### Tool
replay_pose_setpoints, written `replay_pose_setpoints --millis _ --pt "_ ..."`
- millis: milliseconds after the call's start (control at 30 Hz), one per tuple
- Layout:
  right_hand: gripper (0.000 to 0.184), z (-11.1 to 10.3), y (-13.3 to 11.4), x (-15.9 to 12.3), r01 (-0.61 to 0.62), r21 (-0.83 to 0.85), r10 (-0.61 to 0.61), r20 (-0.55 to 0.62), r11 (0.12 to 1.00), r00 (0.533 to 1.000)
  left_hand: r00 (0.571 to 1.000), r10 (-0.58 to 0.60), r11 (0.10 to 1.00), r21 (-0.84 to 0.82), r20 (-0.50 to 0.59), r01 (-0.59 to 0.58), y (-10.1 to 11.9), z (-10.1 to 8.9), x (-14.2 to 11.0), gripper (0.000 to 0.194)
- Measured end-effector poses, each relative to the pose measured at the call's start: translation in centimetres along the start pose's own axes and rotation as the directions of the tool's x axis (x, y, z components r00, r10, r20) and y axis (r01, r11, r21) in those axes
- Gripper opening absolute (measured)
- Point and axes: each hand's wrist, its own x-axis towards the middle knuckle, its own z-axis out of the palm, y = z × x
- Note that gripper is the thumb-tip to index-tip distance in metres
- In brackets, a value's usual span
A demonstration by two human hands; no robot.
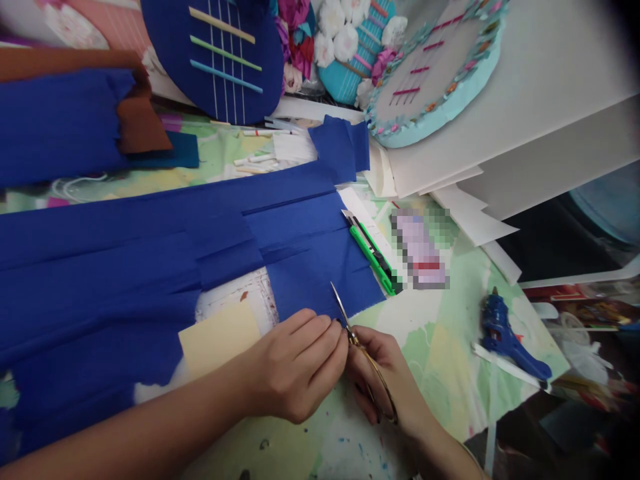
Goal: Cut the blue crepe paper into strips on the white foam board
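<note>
In my right hand (385, 373) is a pair of gold-handled scissors (376, 370), held with the fingers in the loops. One pointed blade rises over a sheet of blue crepe paper (305, 283). My left hand (305, 363) is closed beside the blades, its fingertips pinched together close to the scissors' pivot. What those fingertips hold is hidden, though a small dark blue bit shows there. Beyond my hands, a green box cutter (373, 257) lies across the right edge of the blue paper, its blade end pointing away from me.
Blue crepe paper strips (100, 280) cover the left of the table. A yellow paper piece (220, 340) lies by my left forearm. To the right are a blurred-out lilac object (420, 250) and a blue glue gun (510, 340). Decorated round panels (215, 60) stand at the back.
</note>
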Motion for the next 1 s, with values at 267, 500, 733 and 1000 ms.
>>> replay_pose_setpoints --millis 267,500,733,1000 --pt "0.031 0.0 -0.1 0.1 -0.005 -0.031 0.005 0.003 1.0 1.0 1.0 -0.013 1.0 0.028 0.001 0.013 0.1 0.0 0.0 0.028" --pt "0.027 -0.1 -0.5 -0.2 -0.002 -0.007 0.002 -0.001 1.0 1.0 1.0 -0.006 1.0 0.022 0.001 0.006 0.0 -0.1 0.0 0.029" --pt "0.03 -0.2 -0.8 0.5 -0.003 0.014 0.003 0.029 1.0 1.0 1.0 0.001 1.0 0.029 -0.02 0.0 0.0 -0.1 -0.2 0.026" --pt "0.031 -0.2 -1.0 1.2 -0.024 0.015 0.024 0.029 1.0 0.999 0.999 -0.02 0.999 0.033 -0.031 0.021 0.0 -0.2 0.0 0.031"
